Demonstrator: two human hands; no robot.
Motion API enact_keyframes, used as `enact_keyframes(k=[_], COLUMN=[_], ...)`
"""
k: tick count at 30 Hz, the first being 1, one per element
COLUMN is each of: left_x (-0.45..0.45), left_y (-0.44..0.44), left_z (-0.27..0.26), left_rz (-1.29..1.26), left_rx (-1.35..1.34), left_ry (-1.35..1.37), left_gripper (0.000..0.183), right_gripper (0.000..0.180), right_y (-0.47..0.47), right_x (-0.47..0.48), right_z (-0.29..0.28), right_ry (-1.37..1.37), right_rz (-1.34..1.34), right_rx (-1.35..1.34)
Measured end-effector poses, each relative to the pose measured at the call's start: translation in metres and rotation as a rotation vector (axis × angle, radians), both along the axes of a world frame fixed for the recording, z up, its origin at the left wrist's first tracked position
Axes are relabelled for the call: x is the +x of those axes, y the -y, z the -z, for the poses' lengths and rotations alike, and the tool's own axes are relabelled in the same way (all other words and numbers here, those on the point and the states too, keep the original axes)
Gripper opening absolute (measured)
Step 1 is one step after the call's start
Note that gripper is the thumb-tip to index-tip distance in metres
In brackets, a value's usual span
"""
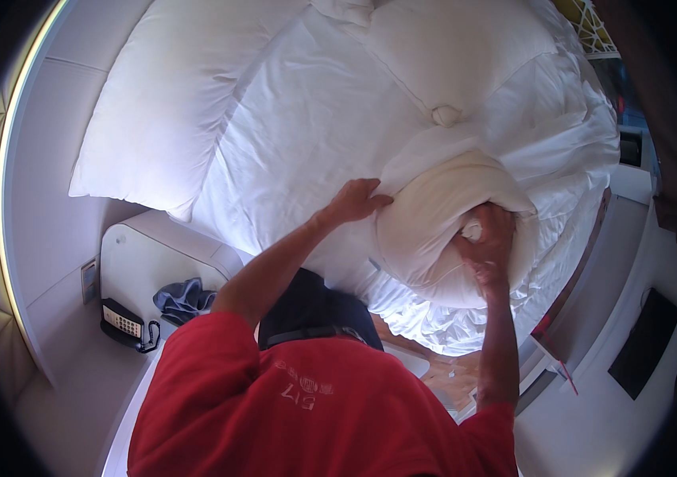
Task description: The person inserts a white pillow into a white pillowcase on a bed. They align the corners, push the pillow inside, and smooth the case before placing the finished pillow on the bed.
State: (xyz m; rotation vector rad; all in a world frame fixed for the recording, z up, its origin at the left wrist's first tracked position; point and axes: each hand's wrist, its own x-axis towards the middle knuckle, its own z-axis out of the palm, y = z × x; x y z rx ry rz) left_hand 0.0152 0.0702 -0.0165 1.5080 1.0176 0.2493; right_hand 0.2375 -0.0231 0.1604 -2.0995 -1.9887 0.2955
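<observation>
A cream-white, padded bundle (428, 208), a pillow or a folded quilt, lies rolled into a rounded heap near the front edge of the bed. My right hand (490, 229) is sunk in the fold at its middle and grips the fabric, with part of the fingers hidden. At the bundle's left side is my left hand (359, 201), thumb and forefinger apart, close against its edge; firm contact cannot be made out. Beneath both spreads a rumpled white sheet (290, 137), gathered in wrinkles along the bed's front and right edges.
Large white pillows lie at the left (159, 107) and far right (463, 47) of the bed. A white bedside cabinet (135, 250) holds a crumpled blue-grey cloth (183, 299); a corded telephone (120, 325) is beside it. A black flat panel (645, 343) is at right.
</observation>
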Motion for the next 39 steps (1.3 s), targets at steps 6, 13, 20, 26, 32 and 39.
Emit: enact_keyframes(k=[6, 13, 20, 26, 32, 39], left_x=[0.004, -0.013, 0.007, -0.025, -0.020, -0.017], left_y=[0.044, 0.051, 0.056, 0.077, 0.103, 0.112], left_z=[-0.033, -0.084, -0.110, -0.092, -0.104, -0.079], left_rz=[-0.357, -0.502, -0.558, -0.512, 0.186, 0.586], left_rx=[-0.306, -0.369, -0.207, 0.589, 0.949, 0.745], left_ry=[0.184, 0.132, 0.132, -0.329, -0.015, -0.216], left_gripper=[0.027, 0.023, 0.023, 0.026, 0.039, 0.026], right_gripper=[0.050, 0.045, 0.049, 0.044, 0.039, 0.036], right_y=[-0.014, -0.034, -0.019, -0.024, -0.025, -0.024], right_x=[0.013, 0.021, -0.007, -0.024, -0.040, -0.050], right_z=[0.015, 0.063, 0.100, 0.107, 0.105, 0.101], right_ry=[0.014, 0.076, 0.088, 0.047, 0.043, 0.015], right_rz=[0.008, -0.053, -0.118, -0.119, -0.126, -0.131], right_rx=[-0.043, 0.027, 0.245, 0.256, 0.221, 0.235])
